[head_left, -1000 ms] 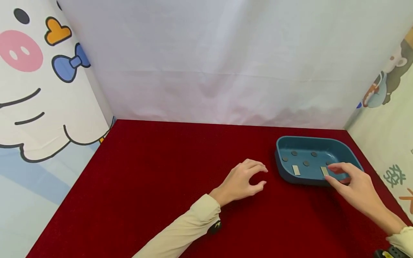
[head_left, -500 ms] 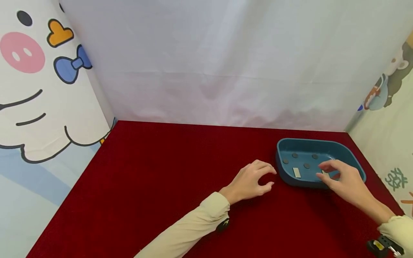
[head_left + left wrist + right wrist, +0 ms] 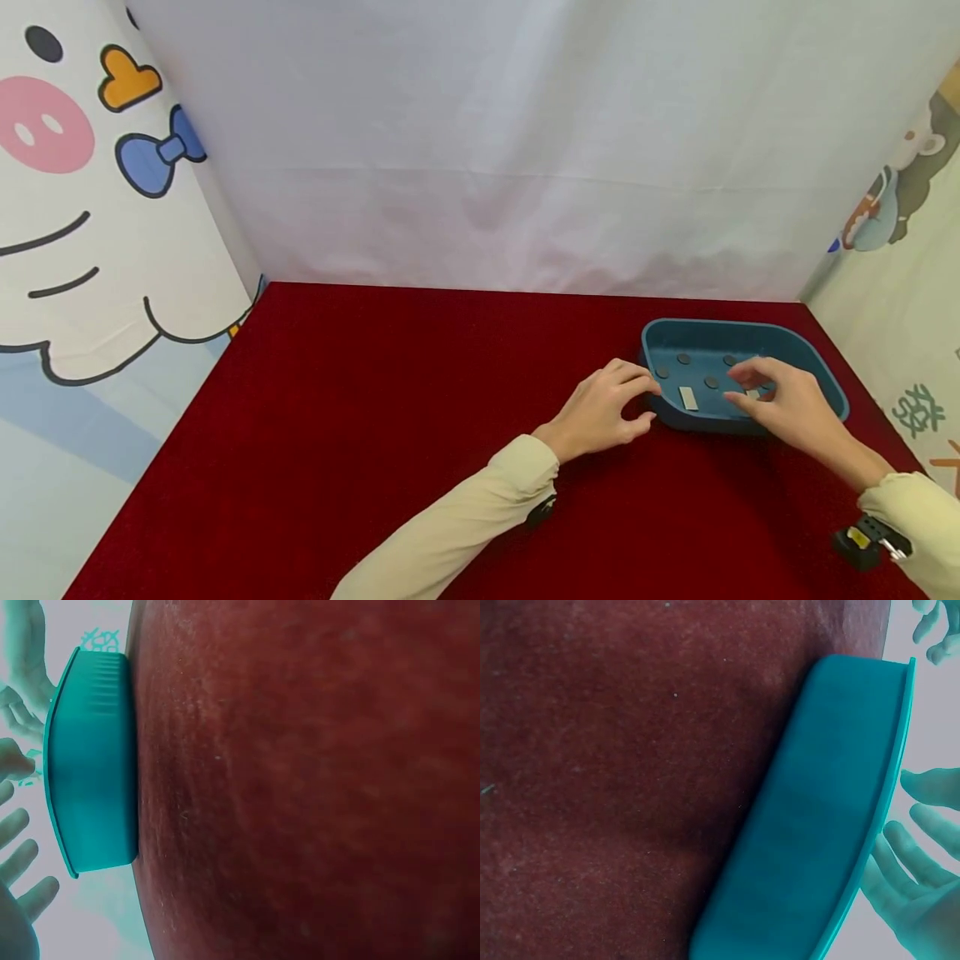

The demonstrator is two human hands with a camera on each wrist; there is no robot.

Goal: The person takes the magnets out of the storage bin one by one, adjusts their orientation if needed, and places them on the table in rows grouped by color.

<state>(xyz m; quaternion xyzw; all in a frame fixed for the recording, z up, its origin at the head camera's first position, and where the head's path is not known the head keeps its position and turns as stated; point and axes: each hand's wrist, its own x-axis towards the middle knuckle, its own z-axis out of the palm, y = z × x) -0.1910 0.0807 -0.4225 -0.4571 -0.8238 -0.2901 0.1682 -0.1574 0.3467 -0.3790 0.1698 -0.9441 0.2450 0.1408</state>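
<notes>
A blue rectangular tray [image 3: 738, 332] with rounded corners stands on the dark red cloth. Several dark round discs [image 3: 712, 382] lie on its floor, along with a pale strip [image 3: 687, 398] and a second one partly hidden behind my right hand. My left hand [image 3: 603, 410] is at the tray's left end, fingers and thumb loosely bent with a gap between them; whether it touches the wall I cannot tell. Above the tray's front right part hovers my right hand [image 3: 791, 408], thumb and fingers apart, holding nothing. The right wrist view puts its fingers [image 3: 904, 859] by the tray rim.
Dark red cloth [image 3: 420, 392] covers the table. A white curtain [image 3: 487, 150] closes off the back. Printed cartoon sheets hang at the left [image 3: 112, 233] and right [image 3: 907, 275], the right one close to the tray.
My left hand has moved right, up to the tray's left end. My right hand has shifted left and slightly away from me, over the tray. Tray, discs and strips stay in place.
</notes>
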